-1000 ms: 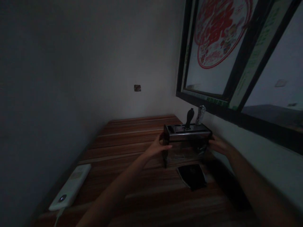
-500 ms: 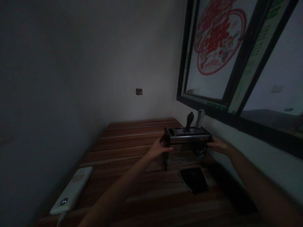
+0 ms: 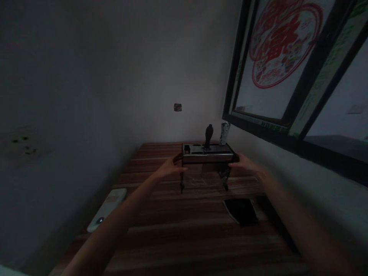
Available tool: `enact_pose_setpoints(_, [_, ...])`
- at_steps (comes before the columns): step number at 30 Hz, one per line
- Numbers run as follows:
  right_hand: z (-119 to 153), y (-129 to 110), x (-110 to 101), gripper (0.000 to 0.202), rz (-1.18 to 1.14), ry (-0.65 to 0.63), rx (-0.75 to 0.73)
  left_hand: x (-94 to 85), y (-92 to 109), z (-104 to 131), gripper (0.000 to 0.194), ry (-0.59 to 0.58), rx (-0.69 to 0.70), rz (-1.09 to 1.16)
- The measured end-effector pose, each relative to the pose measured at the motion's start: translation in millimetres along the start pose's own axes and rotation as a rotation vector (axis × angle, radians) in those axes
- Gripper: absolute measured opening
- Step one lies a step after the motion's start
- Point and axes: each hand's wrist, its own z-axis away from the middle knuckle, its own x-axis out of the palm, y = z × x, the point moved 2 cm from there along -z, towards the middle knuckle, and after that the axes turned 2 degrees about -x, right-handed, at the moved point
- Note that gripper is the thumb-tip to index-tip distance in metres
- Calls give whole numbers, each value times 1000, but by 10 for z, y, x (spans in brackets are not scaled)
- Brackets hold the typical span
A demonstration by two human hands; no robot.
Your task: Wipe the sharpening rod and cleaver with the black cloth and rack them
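Observation:
A knife rack (image 3: 207, 157) with a slotted top and a see-through front is between my two hands. My left hand (image 3: 171, 167) grips its left end, thumb in front. The right end is in my right hand (image 3: 243, 162), also with the thumb toward me. From the slots stick up a black handle (image 3: 209, 135) and a silvery patterned handle (image 3: 224, 133); what lies below them is too dark to tell. I cannot tell whether the rack's legs touch the table. A flat black piece (image 3: 242, 211) lies on the table nearer to me.
A white power bank (image 3: 107, 210) lies at the left of the striped wooden table (image 3: 172, 241). A long dark object (image 3: 277, 222) runs beside my right forearm. Walls border the table at the back and right, with a dark-framed window (image 3: 290, 126) above. A socket (image 3: 24, 145) is on the left wall.
Both hands have carried the knife rack to the left, away from the right wall and the flat black piece. It now faces me more squarely. My view has turned slightly left.

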Motion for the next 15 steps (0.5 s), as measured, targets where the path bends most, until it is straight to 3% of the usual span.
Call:
enact_pose_setpoints(6, [-325,-59,634,79,-68,-120,-98,-567,55,389,77,65,-64,-9])
enact_pose_setpoints(15, [-796,62,1443,81,-156,-128,-143,-1225,20,843,67,157,-135,-103])
